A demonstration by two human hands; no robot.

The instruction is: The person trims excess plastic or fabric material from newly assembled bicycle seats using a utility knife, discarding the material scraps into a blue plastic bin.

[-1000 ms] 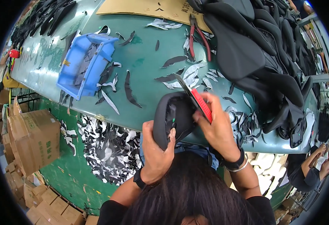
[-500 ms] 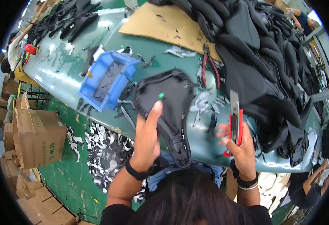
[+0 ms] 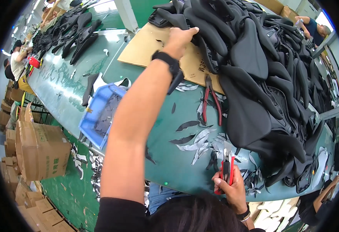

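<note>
Two bare hands work over a long green worktop [image 3: 165, 154] that runs from ten o'clock down to four o'clock. The left hand [image 3: 180, 38] reaches far out toward twelve o'clock, its fingers [image 3: 188, 31] curled onto the near edge of a big heap of black moulded bicycle saddle covers [image 3: 262, 77], touching one of them; whether they have closed on it cannot be told. A black wrist strap [image 3: 168, 61] sits on that arm. The right hand [image 3: 231, 185] rests at five o'clock by the worktop's near edge, fingers wrapped tight around a red-handled utility knife [image 3: 226, 168] with its blade pointing up. A flat sheet of brown cardboard [image 3: 146, 48] lies under the heap's left edge. Red-handled pliers [image 3: 210, 102] lie just beside the heap, at about one o'clock from the knife. Black and grey trimmed scraps [image 3: 194, 141] scatter the open green stretch between the pliers and the knife. A blue plastic bin [image 3: 96, 120] of scraps sits at nine o'clock, hard against the near edge. Brown cardboard boxes [image 3: 41, 149] stand on the floor at eight o'clock.
</note>
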